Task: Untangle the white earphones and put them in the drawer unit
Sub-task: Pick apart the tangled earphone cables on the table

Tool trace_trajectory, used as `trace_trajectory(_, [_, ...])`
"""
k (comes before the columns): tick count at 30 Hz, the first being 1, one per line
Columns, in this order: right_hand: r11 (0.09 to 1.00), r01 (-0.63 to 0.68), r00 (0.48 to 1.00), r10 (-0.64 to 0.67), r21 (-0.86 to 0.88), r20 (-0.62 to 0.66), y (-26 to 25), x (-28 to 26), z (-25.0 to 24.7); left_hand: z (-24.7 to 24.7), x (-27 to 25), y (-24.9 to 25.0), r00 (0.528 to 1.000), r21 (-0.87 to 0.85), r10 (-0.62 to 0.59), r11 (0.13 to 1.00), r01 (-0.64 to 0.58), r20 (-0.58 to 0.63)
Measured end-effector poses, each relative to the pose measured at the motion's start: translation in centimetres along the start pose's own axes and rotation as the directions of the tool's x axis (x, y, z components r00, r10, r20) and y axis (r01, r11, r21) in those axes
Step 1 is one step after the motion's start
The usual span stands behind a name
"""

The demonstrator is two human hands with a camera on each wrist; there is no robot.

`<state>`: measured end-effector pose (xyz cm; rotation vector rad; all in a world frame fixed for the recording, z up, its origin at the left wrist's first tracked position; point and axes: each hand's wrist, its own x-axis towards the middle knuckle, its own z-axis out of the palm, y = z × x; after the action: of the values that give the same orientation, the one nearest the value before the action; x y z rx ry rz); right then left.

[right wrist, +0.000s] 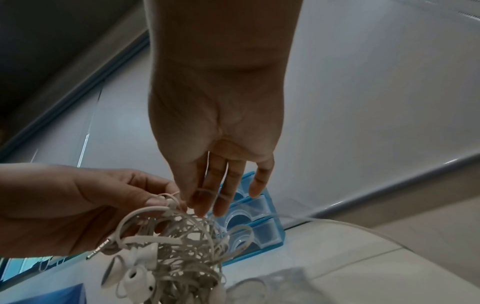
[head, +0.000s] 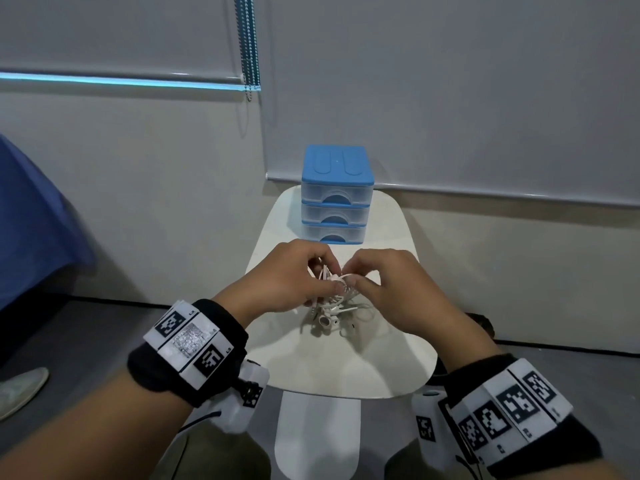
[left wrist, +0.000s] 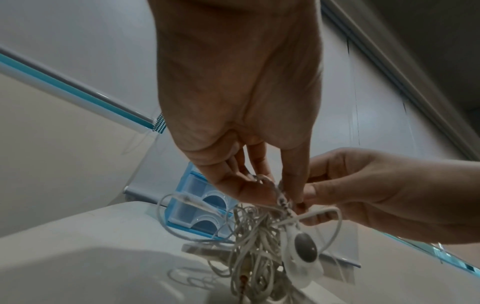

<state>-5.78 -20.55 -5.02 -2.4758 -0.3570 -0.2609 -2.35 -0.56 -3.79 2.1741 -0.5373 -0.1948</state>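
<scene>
A tangled bundle of white earphones (head: 330, 311) hangs just above the small white table (head: 346, 372), held up between both hands. My left hand (head: 294, 278) pinches the top of the knot with thumb and fingers; in the left wrist view the white earphones (left wrist: 262, 236) dangle below it with an earbud showing. My right hand (head: 384, 285) pinches a cable loop at the same knot; in the right wrist view its fingers (right wrist: 223, 185) reach into the white earphones (right wrist: 176, 242). The blue drawer unit (head: 336, 195) stands behind on the table, all three drawers shut.
The table is small, with rounded edges and floor all round it. A wall and roller blind stand close behind the drawer unit. A blue cloth (head: 31, 216) hangs at the far left, and a shoe (head: 20, 389) rests on the floor there.
</scene>
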Motion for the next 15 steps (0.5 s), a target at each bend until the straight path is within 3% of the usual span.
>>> trace_trajectory(4, [0.998,0.011,0.996,-0.005,0.067,-0.087,-0.2,-0.1,-1.1,-0.5,-0.2,0.3,0.998,-0.243,-0.047,0.968,0.056,0.040])
trace_trajectory(7, [0.995,-0.043,0.990,0.055,0.095,-0.130,0.1,0.0,-2.0,-1.1,0.2,0.4,0.995,-0.379,-0.087,0.923,0.063,-0.047])
trace_trajectory(10, [0.992,-0.106,0.984,0.114,0.070,-0.133,0.5,0.1,-2.6,-1.7,0.8,-0.4,0.990,-0.259,-0.086,0.964,0.054,-0.114])
trace_trajectory(15, [0.981,-0.169,0.974,0.181,0.096,-0.136,1.0,0.1,-2.7,-0.6,1.3,-0.7,0.999,-0.040,-0.044,0.998,0.043,-0.018])
